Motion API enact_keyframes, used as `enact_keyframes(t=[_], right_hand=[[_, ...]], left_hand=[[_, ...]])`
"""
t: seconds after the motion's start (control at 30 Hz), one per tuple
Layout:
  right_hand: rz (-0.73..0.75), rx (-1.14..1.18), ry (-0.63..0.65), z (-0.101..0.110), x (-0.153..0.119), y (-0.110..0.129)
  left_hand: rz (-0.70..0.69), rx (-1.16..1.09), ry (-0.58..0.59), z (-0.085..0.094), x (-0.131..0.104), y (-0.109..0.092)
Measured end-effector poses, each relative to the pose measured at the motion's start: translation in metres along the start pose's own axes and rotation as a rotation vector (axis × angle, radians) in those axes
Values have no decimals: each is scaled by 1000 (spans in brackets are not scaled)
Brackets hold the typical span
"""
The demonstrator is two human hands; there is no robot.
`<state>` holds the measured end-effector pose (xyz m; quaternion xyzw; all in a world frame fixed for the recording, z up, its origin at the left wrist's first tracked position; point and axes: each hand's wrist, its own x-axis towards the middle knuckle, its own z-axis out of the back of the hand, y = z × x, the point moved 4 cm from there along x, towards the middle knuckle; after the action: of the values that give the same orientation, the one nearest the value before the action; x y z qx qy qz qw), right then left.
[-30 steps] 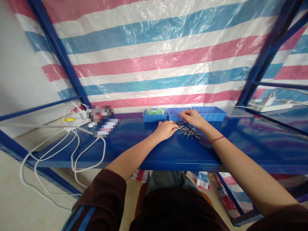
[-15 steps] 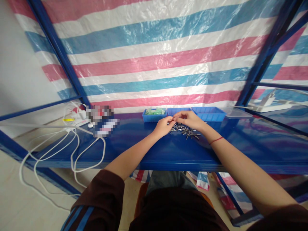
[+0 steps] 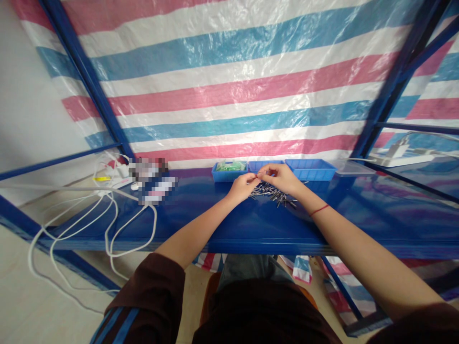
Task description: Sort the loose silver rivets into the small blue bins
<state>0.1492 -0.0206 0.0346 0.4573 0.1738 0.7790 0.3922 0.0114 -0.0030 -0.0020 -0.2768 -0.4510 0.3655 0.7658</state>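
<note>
Through my feed, the left hand (image 3: 244,187) and right hand (image 3: 282,178) meet fingertip to fingertip by the metal pins (image 3: 278,193) piled on the tabletop (image 3: 233,229), seemingly mid fine handling that calls for steadiness, though I can't tell whether either grip is closed on anything.

A: Is the light good?
B: Yes, it is rather bright and even. The sheet (image 3: 229,81) shines with white glare, strongest in its upper middle, and the table (image 3: 179,217) carries soft reflections.
A: Where is it dark?
B: Under the table it is dimmer, and the shirt (image 3: 251,313) is so dark that its folds almost disappear.
A: And the sharpness?
B: Moderate. The pins (image 3: 278,195) melt together into a fine, slightly blurred pile. Toward the edges everything looks stretched, so the posts (image 3: 83,76) lean outward. On the left, a mosaic patch (image 3: 152,181) hides the details of the things there.
</note>
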Motion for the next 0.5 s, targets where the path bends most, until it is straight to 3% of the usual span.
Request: enact_keyframes(t=[0.2,0.37,0.43,0.5], right_hand=[[7,-126,-29,6,-1,2],[-133,-51,86,-1,-1,-8],[-268,124,7,1,0,-13],[-411,323,-193,9,0,-21]], left_hand=[[38,-7,-149,10,0,-3],[55,10,-168,13,0,-5],[86,61,-164,13,-1,-5],[81,162,-142,14,-1,-5]])
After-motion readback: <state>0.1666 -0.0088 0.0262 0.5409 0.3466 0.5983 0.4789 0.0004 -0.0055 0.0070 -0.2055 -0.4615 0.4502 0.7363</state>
